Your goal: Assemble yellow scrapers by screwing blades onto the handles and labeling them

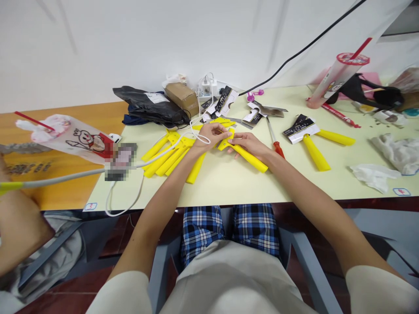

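Observation:
A yellow plastic scraper handle [249, 158] is between my hands, its wide end up and its grip slanting down to the right. At the wide end, the fingers of my left hand [212, 134] pinch the plastic. My right hand [247, 144] has its fingers closed around the same handle just below. More yellow handles [166, 161] lie fanned out left of my left hand. Behind my hands are metal blades [273, 111] and black-and-white cards [226, 100]. Two yellow-handled scrapers [316, 152] with a card sleeve [301, 131] over their heads lie to the right.
A red-handled screwdriver [278, 148] lies right of my hands. Drink cups in bags [88, 141] [340, 78] stand at both sides. A white cable [170, 150] crosses near my left wrist by a blurred phone [121, 161]. A black plastic parcel [152, 104] and cardboard box [183, 98] sit behind.

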The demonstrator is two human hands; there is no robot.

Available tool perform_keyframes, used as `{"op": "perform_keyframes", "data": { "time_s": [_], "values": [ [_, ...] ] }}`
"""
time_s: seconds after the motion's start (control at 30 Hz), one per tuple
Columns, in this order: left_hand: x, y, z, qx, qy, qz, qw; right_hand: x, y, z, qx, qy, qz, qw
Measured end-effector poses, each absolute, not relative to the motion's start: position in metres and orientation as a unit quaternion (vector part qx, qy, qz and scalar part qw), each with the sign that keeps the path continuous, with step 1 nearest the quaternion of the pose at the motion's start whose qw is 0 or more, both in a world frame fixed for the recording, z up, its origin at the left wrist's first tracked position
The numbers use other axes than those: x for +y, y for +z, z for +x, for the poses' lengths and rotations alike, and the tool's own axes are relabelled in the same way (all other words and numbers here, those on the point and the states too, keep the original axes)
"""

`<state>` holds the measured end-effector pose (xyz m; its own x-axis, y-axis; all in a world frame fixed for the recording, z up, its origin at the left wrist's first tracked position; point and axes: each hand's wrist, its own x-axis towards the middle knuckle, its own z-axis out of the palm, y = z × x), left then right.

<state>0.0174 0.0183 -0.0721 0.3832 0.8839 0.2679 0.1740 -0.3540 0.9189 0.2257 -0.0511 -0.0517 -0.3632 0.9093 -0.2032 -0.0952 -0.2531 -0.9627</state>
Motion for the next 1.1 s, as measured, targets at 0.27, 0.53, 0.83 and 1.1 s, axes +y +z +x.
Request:
{"op": "perform_keyframes", "data": {
  "time_s": [0.27, 0.53, 0.83, 1.1],
  "values": [
    [0.017, -0.071, 0.016, 0.391, 0.384, 0.743, 0.385, -0.053, -0.048, 0.223, -0.463, 0.667, -0.443, 0.381],
    [0.015, -0.07, 0.017, 0.377, 0.432, 0.756, 0.315, -0.051, -0.053, 0.224, -0.476, 0.667, -0.424, 0.386],
    [0.014, -0.066, 0.013, 0.324, 0.38, 0.813, 0.299, -0.054, -0.051, 0.224, -0.491, 0.674, -0.42, 0.359],
    [0.013, -0.062, 0.011, 0.328, 0.367, 0.81, 0.318, -0.055, -0.052, 0.225, -0.508, 0.673, -0.415, 0.343]
  ]
}}
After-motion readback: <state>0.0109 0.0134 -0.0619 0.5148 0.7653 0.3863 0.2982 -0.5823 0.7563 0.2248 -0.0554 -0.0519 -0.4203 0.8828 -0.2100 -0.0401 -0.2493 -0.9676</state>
